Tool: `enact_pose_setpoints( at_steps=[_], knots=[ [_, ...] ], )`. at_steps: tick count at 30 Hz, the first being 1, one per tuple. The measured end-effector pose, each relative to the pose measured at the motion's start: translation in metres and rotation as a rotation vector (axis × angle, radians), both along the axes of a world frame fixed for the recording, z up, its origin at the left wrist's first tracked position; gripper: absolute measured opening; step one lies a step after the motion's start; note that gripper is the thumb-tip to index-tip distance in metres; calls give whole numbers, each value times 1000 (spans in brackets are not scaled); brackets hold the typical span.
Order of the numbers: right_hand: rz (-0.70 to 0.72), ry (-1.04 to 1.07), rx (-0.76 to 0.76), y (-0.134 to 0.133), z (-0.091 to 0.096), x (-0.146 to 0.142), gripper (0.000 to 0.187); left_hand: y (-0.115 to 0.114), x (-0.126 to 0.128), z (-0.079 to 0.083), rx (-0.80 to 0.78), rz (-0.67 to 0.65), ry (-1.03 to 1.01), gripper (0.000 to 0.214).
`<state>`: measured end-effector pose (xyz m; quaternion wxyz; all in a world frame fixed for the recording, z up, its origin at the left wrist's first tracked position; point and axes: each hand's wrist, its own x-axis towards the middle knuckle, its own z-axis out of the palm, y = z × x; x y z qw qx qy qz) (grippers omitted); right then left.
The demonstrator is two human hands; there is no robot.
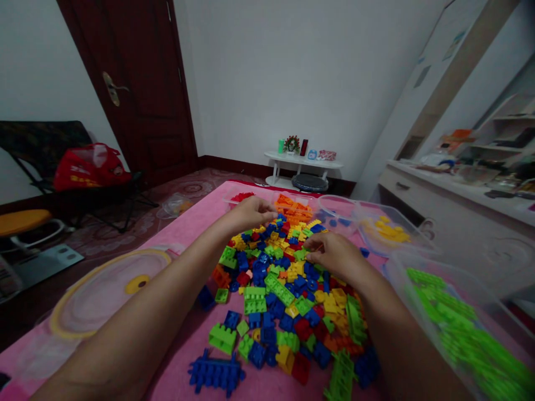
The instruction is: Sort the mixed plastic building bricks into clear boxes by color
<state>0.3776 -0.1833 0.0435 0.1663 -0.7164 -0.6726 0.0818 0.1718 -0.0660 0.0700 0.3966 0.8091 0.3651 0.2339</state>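
Observation:
Loose toy building bricks [276, 284] in green, blue, yellow, red and orange lie heaped on a pink cloth [184, 356]. Over the far left of the heap is my left hand [252, 213], its fingers reaching right and slightly apart, with no brick visible in them. On the heap's right side, my right hand [332, 250] has its fingers bent at the bricks, thumb and fingertips apart. I see no brick gripped there, though the fingertips are partly hidden. A blue toothed piece [216, 372] lies nearest me, beside a green brick [223, 337].
Clear containers hold sorted pieces: green [463, 328] at right, yellow [388, 231] behind it, orange [292, 207] and red [242, 197] at the far edge. A round translucent lid [96, 289] lies at left. Beyond stand a white shelf [301, 160] and a chair with a red bag [92, 167].

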Motion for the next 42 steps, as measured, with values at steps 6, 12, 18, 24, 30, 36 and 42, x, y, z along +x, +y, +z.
enact_pose_setpoints(
  at_steps=[6,12,18,24,30,36,42],
  knots=[
    [-20,-104,-73,5,-9,3,20,-8,-36,17,390,37,730,31],
    [-33,-130,-71,-4,10,-8,27,-7,-32,9,392,14,972,44],
    [65,-277,-171,-10,3,-31,41,-10,-27,1,461,14,968,45],
    [48,-220,-94,-7,-5,-25,31,-12,-24,-4,468,41,982,49],
    [-19,458,-22,2,-3,-12,22,-11,-20,-9,474,4,961,40],
    [-120,1491,174,5,3,-19,18,-3,-20,-18,484,19,889,32],
    [35,2101,10,0,6,-17,29,0,-19,-25,468,40,856,28]
  ],
)
